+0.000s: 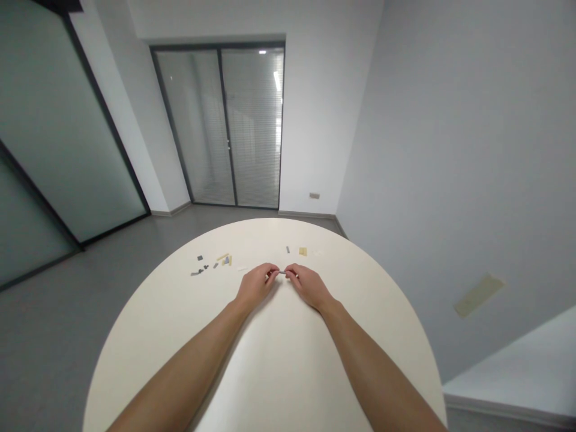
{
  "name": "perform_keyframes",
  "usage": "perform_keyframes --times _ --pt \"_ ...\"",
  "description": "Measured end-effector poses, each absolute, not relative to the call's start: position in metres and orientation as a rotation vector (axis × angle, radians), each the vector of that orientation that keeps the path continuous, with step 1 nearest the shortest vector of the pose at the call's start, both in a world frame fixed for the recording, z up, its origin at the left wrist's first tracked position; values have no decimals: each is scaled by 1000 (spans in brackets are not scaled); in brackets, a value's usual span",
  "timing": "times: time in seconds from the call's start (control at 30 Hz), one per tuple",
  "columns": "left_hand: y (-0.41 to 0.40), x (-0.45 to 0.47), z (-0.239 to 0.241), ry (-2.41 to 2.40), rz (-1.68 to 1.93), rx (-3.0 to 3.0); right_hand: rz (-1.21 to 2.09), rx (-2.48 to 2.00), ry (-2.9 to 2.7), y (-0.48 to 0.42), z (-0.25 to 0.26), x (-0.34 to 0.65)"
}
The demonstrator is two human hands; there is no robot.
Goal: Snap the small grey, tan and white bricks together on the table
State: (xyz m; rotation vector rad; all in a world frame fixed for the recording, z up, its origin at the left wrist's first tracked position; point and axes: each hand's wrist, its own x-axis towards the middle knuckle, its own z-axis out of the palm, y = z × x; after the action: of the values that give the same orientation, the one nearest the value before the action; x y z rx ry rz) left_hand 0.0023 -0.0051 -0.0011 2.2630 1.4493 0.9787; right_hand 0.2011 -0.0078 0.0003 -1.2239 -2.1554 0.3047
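Both of my arms reach out over a round cream table (270,372). My left hand (256,284) and my right hand (307,284) meet near the table's far middle. Their fingertips pinch the two ends of a small thin grey piece (281,273), held just above the tabletop. Both hands have their fingers curled closed on it.
Several small dark grey and tan pieces (211,263) lie scattered to the left of my hands. A tiny grey piece (288,249) and a tan piece (303,251) lie just beyond them. Past the table are a grey floor, glass doors with blinds (229,126) and a white wall.
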Motion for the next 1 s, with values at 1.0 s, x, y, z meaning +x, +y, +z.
perform_keyframes --times 1.0 --pt "-8 2 3 1457 941 2298 267 -1231 -2166 -10 3 201"
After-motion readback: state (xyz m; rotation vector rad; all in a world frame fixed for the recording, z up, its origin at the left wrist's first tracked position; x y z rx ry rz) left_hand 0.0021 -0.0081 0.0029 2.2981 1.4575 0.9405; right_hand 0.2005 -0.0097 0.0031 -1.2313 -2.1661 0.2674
